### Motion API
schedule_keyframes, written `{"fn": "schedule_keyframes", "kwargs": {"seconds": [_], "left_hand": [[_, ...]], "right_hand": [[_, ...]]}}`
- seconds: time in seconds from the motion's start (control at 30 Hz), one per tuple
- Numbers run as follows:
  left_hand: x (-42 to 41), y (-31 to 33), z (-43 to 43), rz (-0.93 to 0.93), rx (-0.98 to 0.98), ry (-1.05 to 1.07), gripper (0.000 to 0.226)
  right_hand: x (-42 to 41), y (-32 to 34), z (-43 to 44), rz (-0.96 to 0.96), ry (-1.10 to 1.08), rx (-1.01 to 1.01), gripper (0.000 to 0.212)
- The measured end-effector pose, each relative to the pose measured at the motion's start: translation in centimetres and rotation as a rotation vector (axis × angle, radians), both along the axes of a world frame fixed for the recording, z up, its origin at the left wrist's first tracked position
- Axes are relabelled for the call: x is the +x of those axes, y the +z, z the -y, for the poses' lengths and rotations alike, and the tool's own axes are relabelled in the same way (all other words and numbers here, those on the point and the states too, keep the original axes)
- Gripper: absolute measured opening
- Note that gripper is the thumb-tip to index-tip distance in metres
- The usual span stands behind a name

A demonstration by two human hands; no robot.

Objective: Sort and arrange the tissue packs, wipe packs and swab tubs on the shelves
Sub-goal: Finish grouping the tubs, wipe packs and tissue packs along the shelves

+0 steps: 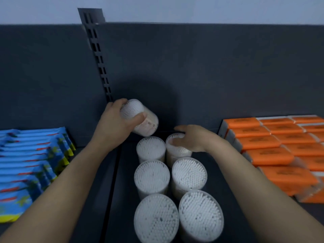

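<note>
Swab tub being added behind the two standing rows

The left hand (115, 123) is gripping a tilted swab tub (148, 122) around its side, above the rear of the shelf (126, 181). The right hand (194, 137) is resting flat-fingered on the rear right tub (177, 152), steadying it. In my judgement the held tub should be righted before lowering and set behind the rear left tub (150, 149), without nudging its neighbours.

Clear plastic swab tubs (151, 177), matt shelf (219, 172)
</note>
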State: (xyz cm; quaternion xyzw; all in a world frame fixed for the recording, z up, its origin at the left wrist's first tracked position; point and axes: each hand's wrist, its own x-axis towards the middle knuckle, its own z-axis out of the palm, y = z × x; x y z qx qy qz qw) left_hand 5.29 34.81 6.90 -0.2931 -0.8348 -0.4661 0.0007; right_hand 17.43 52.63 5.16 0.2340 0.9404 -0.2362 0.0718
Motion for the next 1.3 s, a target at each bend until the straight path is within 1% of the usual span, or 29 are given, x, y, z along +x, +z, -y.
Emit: {"fn": "schedule_keyframes", "kwargs": {"seconds": [0.1,0.3,0.4,0.5,0.57,0.67,0.73,0.9,1.03,1.13,1.23,1.3], "left_hand": [[0.0,0.5,-0.4,0.004,0.028,-0.063,0.071],[1.2,2.3,-2.5,-0.013,0.069,-0.283,0.060],[3.0,2.8,-4.2,-0.008,0.053,-0.441,0.054],[5.6,3.1,-5.5,0.084,0.015,-0.622,0.067],[7.5,3.1,-6.0,0.087,-0.016,-0.707,0.070],[10.3,2.5,-6.8,0.060,-0.105,-0.803,0.071],[12.1,2.0,-7.2,0.056,-0.213,-0.862,0.074],[16.2,0.3,-8.2,-0.152,-0.547,-0.871,0.072],[18.6,-1.2,-8.7,-0.222,-0.745,-0.790,0.070],[20.0,-2.0,-8.5,-0.233,-0.792,-0.729,0.071],[21.1,-1.8,-8.3,-0.232,-0.840,-0.682,0.079],[21.4,-1.3,-7.8,-0.208,-0.835,-0.663,0.084]], "right_hand": [[0.4,0.6,-0.3,-0.176,-0.136,0.029,0.058],[3.9,3.7,-0.7,-0.375,-0.338,0.209,0.037],[6.6,5.0,-0.5,-0.414,-0.408,0.283,0.031],[9.5,5.8,-0.5,-0.432,-0.455,0.367,0.025],[11.3,5.9,-0.6,-0.449,-0.485,0.418,0.023],[13.8,5.8,-1.0,-0.478,-0.510,0.449,0.022],[15.0,5.6,-1.3,-0.495,-0.511,0.430,0.022],[16.8,5.7,-1.9,-0.554,-0.394,0.363,0.022],[18.0,5.2,-2.6,-0.575,-0.285,0.315,0.021],[18.3,4.7,-3.2,-0.594,-0.218,0.255,0.019],[18.2,4.2,-3.2,-0.600,-0.151,0.224,0.017],[18.0,4.0,-3.1,-0.590,-0.119,0.198,0.017]]}}
